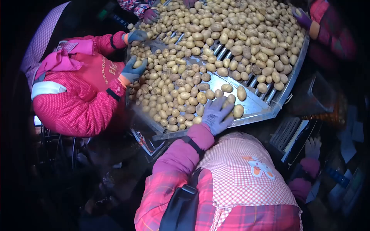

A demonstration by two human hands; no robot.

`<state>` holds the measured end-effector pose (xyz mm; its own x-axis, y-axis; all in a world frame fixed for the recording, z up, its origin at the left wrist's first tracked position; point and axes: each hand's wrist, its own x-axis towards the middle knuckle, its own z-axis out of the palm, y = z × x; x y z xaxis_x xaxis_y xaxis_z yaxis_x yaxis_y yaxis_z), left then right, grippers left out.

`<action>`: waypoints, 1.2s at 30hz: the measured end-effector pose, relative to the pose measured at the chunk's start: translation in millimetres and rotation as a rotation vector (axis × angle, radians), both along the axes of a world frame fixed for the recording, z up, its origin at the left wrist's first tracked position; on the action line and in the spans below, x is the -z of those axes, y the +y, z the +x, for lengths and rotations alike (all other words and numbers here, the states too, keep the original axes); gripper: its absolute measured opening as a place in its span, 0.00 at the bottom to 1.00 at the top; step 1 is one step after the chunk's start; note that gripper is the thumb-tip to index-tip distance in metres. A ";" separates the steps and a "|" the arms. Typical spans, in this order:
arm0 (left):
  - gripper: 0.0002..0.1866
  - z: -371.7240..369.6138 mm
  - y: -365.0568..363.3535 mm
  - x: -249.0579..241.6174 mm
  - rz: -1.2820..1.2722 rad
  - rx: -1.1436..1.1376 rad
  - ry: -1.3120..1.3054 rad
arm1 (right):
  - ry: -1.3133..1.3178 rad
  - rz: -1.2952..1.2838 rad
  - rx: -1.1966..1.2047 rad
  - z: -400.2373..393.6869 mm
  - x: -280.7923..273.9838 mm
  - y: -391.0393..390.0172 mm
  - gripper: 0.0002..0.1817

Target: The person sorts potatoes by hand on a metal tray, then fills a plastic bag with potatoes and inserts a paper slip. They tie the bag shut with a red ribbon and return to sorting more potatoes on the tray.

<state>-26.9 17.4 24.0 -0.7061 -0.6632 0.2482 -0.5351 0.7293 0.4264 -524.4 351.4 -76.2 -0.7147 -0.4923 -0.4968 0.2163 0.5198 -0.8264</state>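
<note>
My left hand [217, 114], in a lavender work glove, lies on loose potatoes [185, 95] at the near edge of a metal sorting table [254, 118]. Its fingers are spread, and several potatoes lie right by the fingertips. A potato [238, 111] rests just right of the hand. My right hand [313, 148], also gloved, is low on the right in dim light, away from the table. Its fingers look stretched apart, and I see nothing in them. Beside it stands a dark slotted box or crate [286, 133].
Bars or rollers [266, 92] show between the potatoes. A co-worker in a pink jacket [73, 104] stands at the left, one gloved hand [133, 70] holding a potato. Other workers' gloved hands [150, 16] [301, 18] reach in from the far side. A clear plastic bin [318, 94] stands right.
</note>
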 end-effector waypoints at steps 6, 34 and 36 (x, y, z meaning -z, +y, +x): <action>0.26 35.2 -64.4 42.1 0.017 -0.052 -0.033 | -0.154 -0.279 -0.113 130.9 -116.4 -185.7 0.26; 0.18 135.6 -8.2 17.1 0.101 -0.232 -0.058 | 0.535 0.088 -0.905 339.7 -63.7 -313.9 0.25; 0.18 127.6 -14.0 18.1 0.061 -0.251 -0.021 | 0.562 0.014 -0.855 338.3 -72.0 -311.0 0.27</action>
